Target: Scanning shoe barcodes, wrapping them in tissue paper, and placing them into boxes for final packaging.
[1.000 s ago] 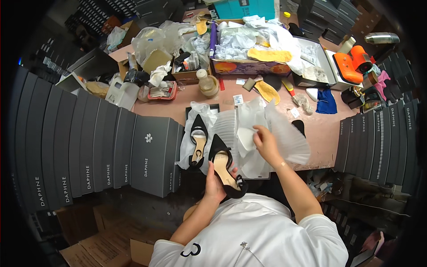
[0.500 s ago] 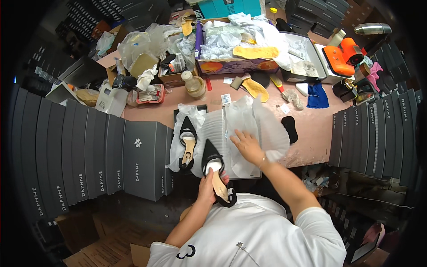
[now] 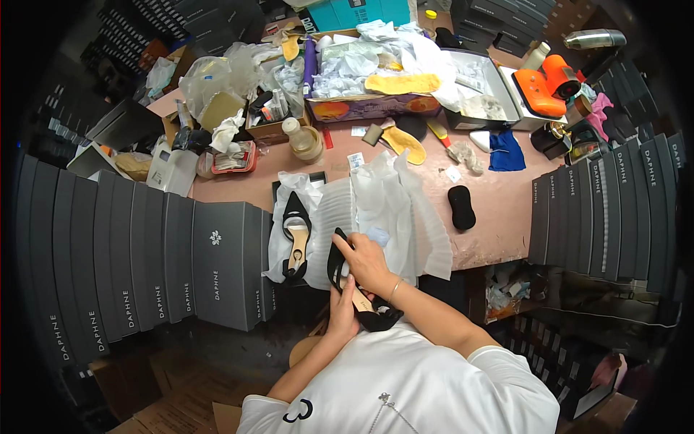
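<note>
Close to my body I hold a black pointed slingback shoe (image 3: 335,266) with a beige insole, its toe turned away from me. Around its middle wraps my left hand (image 3: 344,311), thumb along the side. My right hand (image 3: 369,265) is closed over the front part, fingers by the toe, hiding much of the upper. The matching black shoe (image 3: 298,246) lies toe-away on white tissue paper (image 3: 278,235) to the left. Ribbed white wrapping sheet (image 3: 334,206) and more loose tissue (image 3: 383,192) are spread just beyond my hands.
Grey shoe boxes (image 3: 230,264) stand in rows at left, with more boxes (image 3: 589,210) at right. A glue bottle (image 3: 303,141), yellow insole (image 3: 405,145), blue cloth (image 3: 507,150) and black pad (image 3: 461,207) lie on the pink table (image 3: 499,217). Behind stands a paper-filled carton (image 3: 372,108).
My right hand has left the tissue paper and come left and nearer, onto the shoe's front. The tissue at right has settled flatter. My left hand still holds the shoe.
</note>
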A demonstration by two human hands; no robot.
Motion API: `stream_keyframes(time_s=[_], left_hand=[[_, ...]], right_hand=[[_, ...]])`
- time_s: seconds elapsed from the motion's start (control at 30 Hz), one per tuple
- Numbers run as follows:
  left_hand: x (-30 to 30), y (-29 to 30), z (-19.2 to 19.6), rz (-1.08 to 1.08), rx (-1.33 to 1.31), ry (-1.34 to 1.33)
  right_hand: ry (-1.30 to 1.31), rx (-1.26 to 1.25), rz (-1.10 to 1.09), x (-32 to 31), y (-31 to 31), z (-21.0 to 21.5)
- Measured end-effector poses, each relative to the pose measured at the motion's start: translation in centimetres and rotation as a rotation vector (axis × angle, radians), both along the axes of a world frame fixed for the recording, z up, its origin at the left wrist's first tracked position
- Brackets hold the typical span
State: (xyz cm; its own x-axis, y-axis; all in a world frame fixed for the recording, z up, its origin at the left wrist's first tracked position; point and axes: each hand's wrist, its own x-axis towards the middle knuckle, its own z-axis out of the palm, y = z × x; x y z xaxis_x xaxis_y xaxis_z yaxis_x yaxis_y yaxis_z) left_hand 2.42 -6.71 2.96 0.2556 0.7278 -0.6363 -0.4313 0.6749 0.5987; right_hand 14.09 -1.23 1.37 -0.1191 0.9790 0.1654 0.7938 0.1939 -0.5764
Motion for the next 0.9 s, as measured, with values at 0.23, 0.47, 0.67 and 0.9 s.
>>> stream_keyframes(time_s=[0.23, 0.47, 0.67, 0.9], left_hand=[[-2.2, 1.5, -1.3, 0.083, -0.249, -0.049], [-2.1, 3.1, -1.2, 0.180, -0.136, -0.113], [0.8, 0.8, -0.9, 0.166, 0.256, 0.057], [-0.6, 2.1, -0.2, -0.038, 0.002, 0.003]], right_hand=[[0.203, -0.375, 0.181, 7.6, 1.2, -1.9], [0.198, -0.357, 0.024, 6.5, 1.2, -0.5], [0.809, -0.580, -0.184, 1.5, -1.3, 1.5], [0.313, -0.089, 0.058, 2.3, -2.6, 3.6]])
